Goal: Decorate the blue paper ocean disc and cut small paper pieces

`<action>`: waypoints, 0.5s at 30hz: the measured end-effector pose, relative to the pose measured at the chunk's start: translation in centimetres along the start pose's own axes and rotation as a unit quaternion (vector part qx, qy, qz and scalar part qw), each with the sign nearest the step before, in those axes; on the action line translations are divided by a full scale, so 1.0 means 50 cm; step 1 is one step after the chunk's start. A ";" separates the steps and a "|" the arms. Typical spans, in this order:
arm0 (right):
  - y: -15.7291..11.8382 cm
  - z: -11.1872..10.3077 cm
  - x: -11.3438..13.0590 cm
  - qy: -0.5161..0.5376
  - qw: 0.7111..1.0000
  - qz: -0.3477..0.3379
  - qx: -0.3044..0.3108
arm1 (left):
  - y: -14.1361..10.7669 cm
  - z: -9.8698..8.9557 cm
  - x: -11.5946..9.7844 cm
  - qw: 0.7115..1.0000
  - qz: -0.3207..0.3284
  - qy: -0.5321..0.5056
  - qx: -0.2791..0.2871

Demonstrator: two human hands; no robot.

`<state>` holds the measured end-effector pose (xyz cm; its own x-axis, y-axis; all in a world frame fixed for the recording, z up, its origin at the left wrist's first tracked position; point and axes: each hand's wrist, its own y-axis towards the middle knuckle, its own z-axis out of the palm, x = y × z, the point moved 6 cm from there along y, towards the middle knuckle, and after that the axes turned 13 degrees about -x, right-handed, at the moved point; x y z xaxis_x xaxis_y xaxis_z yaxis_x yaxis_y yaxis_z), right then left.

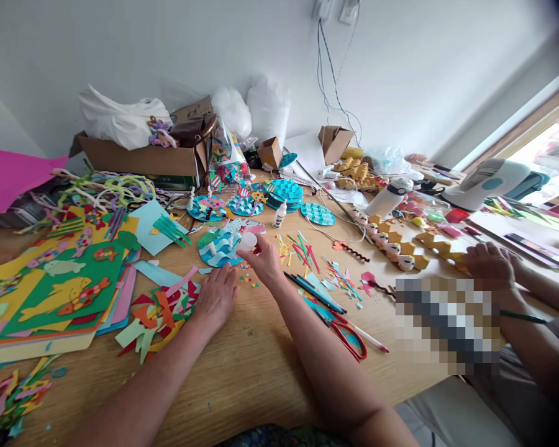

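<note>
In the middle of the table lies a round blue disc (209, 251) with wavy paper strips and a green paper piece on it. My right hand (266, 264) pinches a small white round piece (248, 241) above the disc's right edge; its exact kind is unclear. My left hand (218, 295) lies with fingers stretched out at the disc's near edge, with nothing visible in it. A pink dotted paper piece (246, 226) lies just behind. Beyond my right hand stands a small white glue bottle (280, 215). Tiny paper bits are scattered between my hands.
Paper fish on coloured sheets (74, 282) and paper scraps (163, 316) spread leftward. Finished-looking blue discs (284, 194) stand behind. Pens (314, 292) and red-handled scissors (351, 338) lie right of my forearm. A co-worker's hands (491, 264) rest near yellow egg-carton strips (440, 248).
</note>
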<state>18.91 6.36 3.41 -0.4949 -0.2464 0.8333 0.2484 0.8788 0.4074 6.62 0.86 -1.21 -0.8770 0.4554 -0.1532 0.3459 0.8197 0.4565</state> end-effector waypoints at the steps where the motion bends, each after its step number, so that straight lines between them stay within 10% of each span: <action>1: 0.000 0.000 0.000 0.003 1.000 -0.001 0.000 | -0.001 0.000 0.000 1.000 0.001 0.002 -0.001; 15: -0.017 0.015 0.008 0.008 1.000 -0.005 0.001 | -0.003 0.001 0.005 1.000 0.012 0.018 -0.023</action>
<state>17.87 5.81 3.12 -0.4841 -0.2626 0.8347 0.2413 0.8769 0.4158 6.38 0.89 -1.37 -0.8800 0.4620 -0.1100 0.3530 0.7913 0.4992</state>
